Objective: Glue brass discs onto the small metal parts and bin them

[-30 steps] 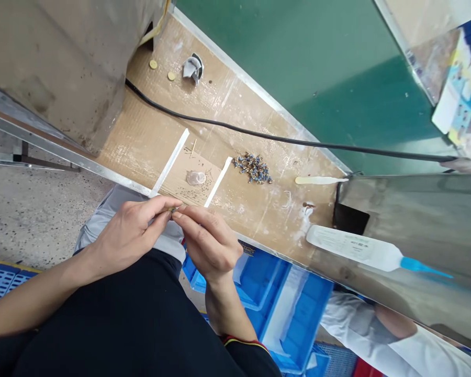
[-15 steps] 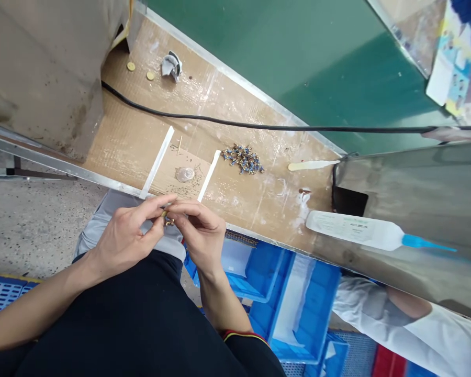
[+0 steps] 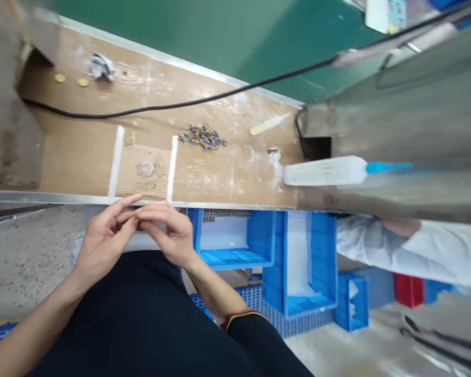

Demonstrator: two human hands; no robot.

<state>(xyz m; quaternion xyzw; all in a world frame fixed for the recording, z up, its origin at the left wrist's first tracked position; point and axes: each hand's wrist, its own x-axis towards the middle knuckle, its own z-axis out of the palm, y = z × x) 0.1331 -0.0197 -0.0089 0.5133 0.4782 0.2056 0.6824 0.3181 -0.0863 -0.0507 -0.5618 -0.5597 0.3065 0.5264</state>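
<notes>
My left hand point(image 3: 105, 238) and my right hand point(image 3: 168, 233) meet at the bench's front edge, fingertips pinched together. Between them is a small brass-coloured metal part point(image 3: 136, 218), mostly covered by the fingers. Just beyond lies a cardboard patch point(image 3: 159, 157) between two white tape strips. On it are a small clear round dish point(image 3: 146, 168), scattered tiny dark pieces point(image 3: 153, 184) and a thin wooden stick point(image 3: 133, 138). A pile of small brass and blue parts point(image 3: 204, 137) lies to the right of the patch.
A black cable point(image 3: 153, 109) crosses the bench. At the right lie a white bottle with a blue nozzle point(image 3: 324, 172) and a pale flat stick point(image 3: 270, 123). Blue bins point(image 3: 239, 259) stand below the edge, one holding rows of small parts. A person's white-clothed arm point(image 3: 435, 251) is at right.
My view has turned and shifted right, so the bench sits level and further left. Both hands still pinch the small part, which the fingers now cover more.
</notes>
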